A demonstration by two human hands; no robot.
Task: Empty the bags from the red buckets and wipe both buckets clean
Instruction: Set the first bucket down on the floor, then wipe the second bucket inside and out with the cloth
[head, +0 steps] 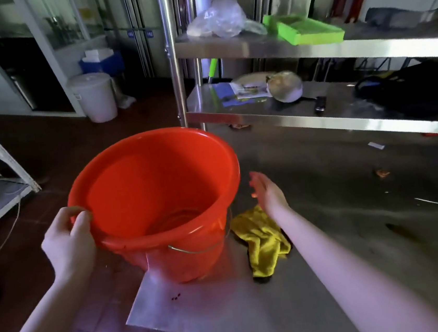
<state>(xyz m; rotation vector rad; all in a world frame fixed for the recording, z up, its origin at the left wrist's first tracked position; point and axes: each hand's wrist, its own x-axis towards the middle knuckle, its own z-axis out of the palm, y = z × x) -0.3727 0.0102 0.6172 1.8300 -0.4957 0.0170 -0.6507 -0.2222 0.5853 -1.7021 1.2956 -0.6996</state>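
- Setting: a commercial kitchen with a stainless-steel counter (pixel 329 235) and two steel shelves (pixel 362 48) above it; the floor is dark tile.
- Red bucket (pixel 155 189): stands upright at the counter's near-left corner, mouth open to the camera. No bag shows inside, and its wire handle (pixel 194 249) hangs down the front wall.
- Left hand (pixel 69 237): grips the bucket's left rim, fingers curled over the lip, steadying it.
- Right hand (pixel 267 190): empty, fingers straight and loosely spread, hovering just right of the bucket.
- Key relation: the yellow cloth (pixel 262 242) lies crumpled on the counter directly below the right hand, beside the bucket's right wall. Its long axis runs toward the person. The right hand is the nearer one, and nothing lies between it and the cloth.
- Surroundings: a clear plastic bag (pixel 219 19) and a green tray (pixel 303 29) on the upper shelf, and a white lidded pail (pixel 94 96) on the floor, all well apart. A second red bucket is not in view.
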